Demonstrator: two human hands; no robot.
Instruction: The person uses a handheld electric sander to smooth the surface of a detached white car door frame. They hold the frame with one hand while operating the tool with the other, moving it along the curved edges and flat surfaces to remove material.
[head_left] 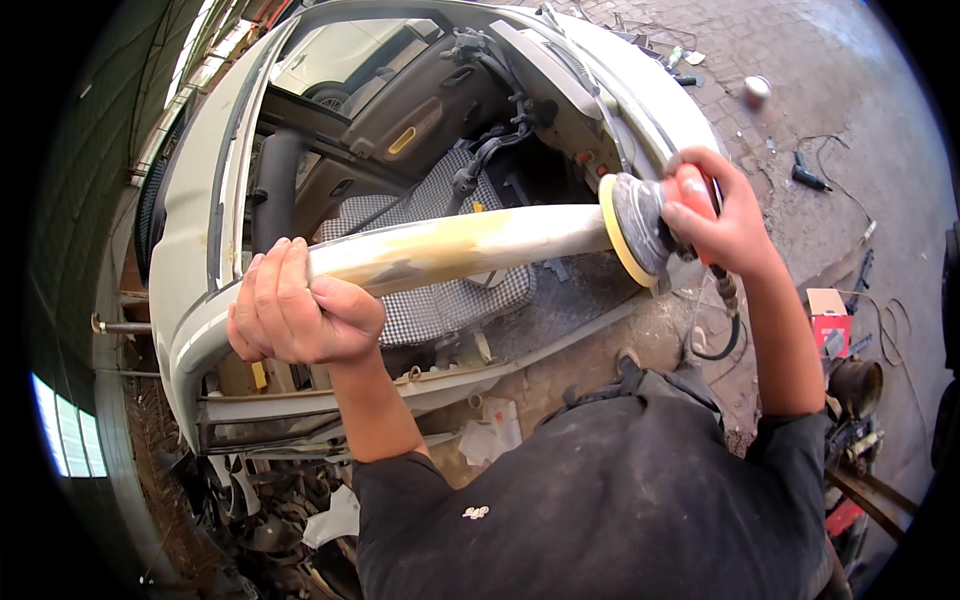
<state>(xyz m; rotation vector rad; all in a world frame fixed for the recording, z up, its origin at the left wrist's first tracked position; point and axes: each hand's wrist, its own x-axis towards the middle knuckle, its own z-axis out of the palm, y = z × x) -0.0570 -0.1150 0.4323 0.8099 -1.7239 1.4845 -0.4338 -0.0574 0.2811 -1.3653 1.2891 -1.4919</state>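
Note:
Across the open side of a stripped car body runs a pale car pillar (450, 245) with patches of yellow filler and bare grey. My left hand (305, 312) is closed round its left end, fingers over the top and thumb on the near side. My right hand (722, 215) grips the red body of an air sander (635, 228), which has a grey dusty skirt and a yellow-edged round pad. The pad stands on edge at the pillar's right end; whether it presses on the surface I cannot tell. A dark hose (735, 325) hangs below the sander.
Inside the car are a checked seat (450, 305), a dark steering wheel and hanging wiring (500, 140). On the paved floor at right lie a dark power tool (808, 173) with a cord, a can (757, 90) and a red-white box (828, 320). Scrap parts (270, 520) are piled lower left.

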